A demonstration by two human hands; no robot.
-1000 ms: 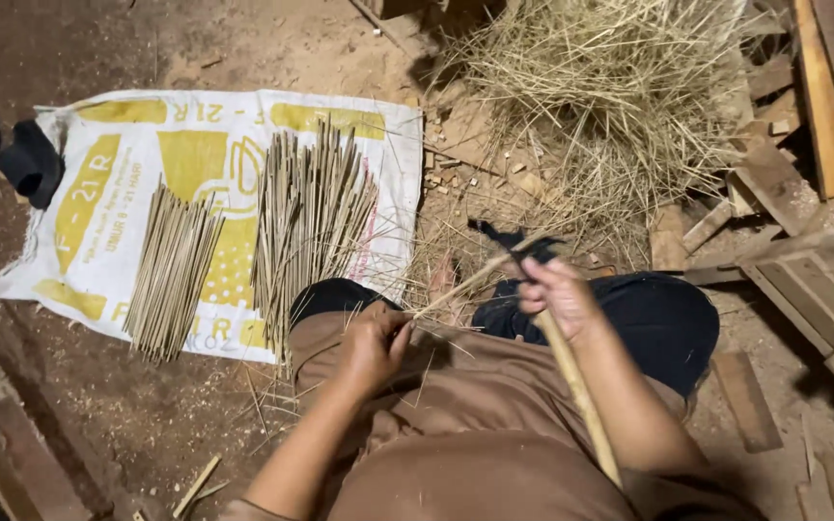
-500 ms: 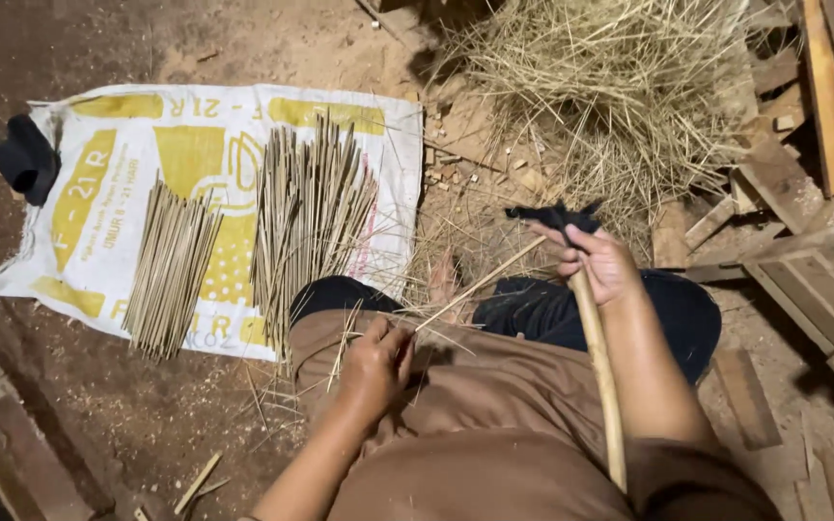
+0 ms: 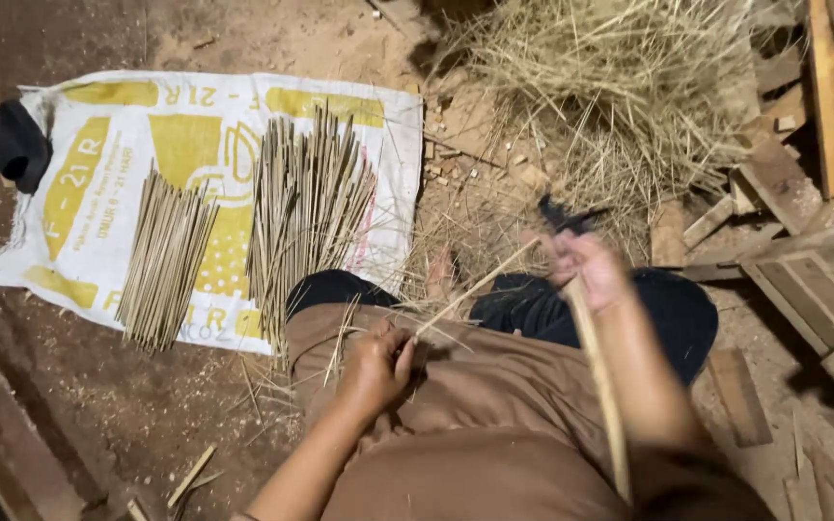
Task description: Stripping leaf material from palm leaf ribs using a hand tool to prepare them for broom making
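While your left hand [image 3: 376,367] pinches a thin bamboo sliver [image 3: 475,287] steady over your lap, your right hand [image 3: 586,268] grips a dark-handled blade [image 3: 564,218], blurred; finished sticks [image 3: 306,207] lie sorted on the sack [image 3: 98,154] to the left.

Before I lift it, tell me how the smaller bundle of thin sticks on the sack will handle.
The smaller stick bundle looks loose, with no tie visible, so it would probably fan apart or shed sticks unless gripped whole. Each stick is thin and straight, so likely light and fairly stiff, though perhaps snappable. Pushed along the woven sack, the sticks might roll or slide sideways.
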